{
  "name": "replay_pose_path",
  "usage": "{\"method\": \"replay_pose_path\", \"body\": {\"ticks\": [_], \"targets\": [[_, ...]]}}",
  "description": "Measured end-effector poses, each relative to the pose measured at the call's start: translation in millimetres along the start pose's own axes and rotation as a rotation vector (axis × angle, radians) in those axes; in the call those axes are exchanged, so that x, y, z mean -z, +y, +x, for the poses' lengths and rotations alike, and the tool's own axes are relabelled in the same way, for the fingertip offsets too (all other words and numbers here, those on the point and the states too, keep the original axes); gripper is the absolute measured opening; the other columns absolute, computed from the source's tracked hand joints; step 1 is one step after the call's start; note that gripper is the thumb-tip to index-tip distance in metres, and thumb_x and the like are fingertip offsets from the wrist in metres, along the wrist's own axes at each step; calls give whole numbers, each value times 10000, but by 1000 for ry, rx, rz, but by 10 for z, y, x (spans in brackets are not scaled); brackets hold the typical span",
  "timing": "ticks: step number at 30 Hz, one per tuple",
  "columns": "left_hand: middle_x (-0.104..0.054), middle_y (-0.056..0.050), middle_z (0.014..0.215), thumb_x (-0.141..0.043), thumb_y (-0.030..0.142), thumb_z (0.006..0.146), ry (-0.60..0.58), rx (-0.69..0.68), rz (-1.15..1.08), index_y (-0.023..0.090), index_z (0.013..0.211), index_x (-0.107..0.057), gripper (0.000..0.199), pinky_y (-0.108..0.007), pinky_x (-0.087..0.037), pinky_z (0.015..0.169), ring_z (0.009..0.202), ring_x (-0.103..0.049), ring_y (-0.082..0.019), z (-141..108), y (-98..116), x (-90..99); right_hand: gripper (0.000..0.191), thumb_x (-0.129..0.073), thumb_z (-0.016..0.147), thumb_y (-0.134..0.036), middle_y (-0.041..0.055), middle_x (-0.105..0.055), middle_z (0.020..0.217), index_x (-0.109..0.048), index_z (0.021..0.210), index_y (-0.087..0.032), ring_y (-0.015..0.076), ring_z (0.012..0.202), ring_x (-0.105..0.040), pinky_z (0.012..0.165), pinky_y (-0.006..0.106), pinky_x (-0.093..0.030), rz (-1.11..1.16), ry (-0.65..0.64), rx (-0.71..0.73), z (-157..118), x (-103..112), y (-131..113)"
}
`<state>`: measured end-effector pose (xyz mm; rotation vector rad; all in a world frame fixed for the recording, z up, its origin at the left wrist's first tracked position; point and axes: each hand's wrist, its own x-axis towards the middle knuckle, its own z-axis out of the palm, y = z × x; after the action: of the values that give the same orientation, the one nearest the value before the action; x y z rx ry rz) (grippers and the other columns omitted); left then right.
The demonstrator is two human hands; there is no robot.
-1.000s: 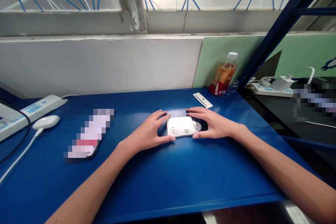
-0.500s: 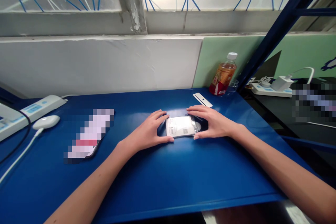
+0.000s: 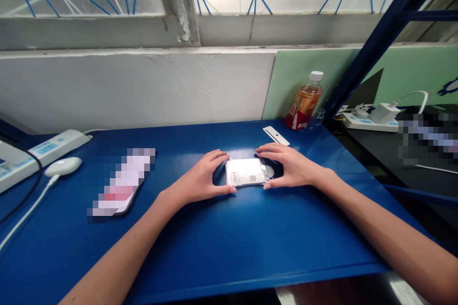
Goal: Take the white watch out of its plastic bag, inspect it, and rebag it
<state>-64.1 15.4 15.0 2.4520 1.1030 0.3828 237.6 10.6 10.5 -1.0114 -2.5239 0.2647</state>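
A small flat packet [image 3: 245, 171] in clear plastic wrap, with a white label bearing a barcode and a square code, sits between my two hands just above or on the blue table [image 3: 265, 233]. My left hand [image 3: 203, 176] curves round its left end, thumb at the near corner and fingers at the far one. At the right end, my right hand [image 3: 291, 167] does the same, beside a pale round spot under the plastic. Whether the packet touches the tabletop, I cannot tell.
A phone [image 3: 123, 183] lies at left, with a white cabled puck [image 3: 63, 167] and a power strip [image 3: 43, 152] beyond it. A white card [image 3: 276, 136] and a drink bottle [image 3: 304, 105] stand behind my right hand. A blue frame post [image 3: 368, 43] rises at right.
Both hands stay nearly in place around the packet. The label looks brighter, with its print fainter. Nothing is let go.
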Motion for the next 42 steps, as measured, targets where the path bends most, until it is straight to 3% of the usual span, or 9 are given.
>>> {"method": "replay_pose_path", "body": {"ticks": [28,37,42], "targets": [[-455,-171,1477,-761,643,705,10,8,-13,197,1372,-511,841,-534,-348,1126,1421,-336,-366,11,-28,-12,744,-787,660,-596,177,-653,1261,-645,1244,-159,357,1181,-596,981,507,-493,46,-5,13,15,-10,-15],[-354,-169,1548,-672,638,795,-4,18,40,168,1486,-366,890,-513,-308,1157,1456,-267,-347,-17,75,-65,730,-771,685,-582,199,-645,1270,-640,1232,-118,355,1184,-596,989,496,-494,1,1,18,15,-25,-57],[-399,-160,1522,-643,621,832,8,9,69,165,1441,-427,791,-494,-309,1160,1455,-273,-333,-8,70,-108,741,-756,698,-609,194,-643,1274,-632,1251,-131,356,1191,-592,995,498,-491,5,-1,15,17,-36,-57]]}}
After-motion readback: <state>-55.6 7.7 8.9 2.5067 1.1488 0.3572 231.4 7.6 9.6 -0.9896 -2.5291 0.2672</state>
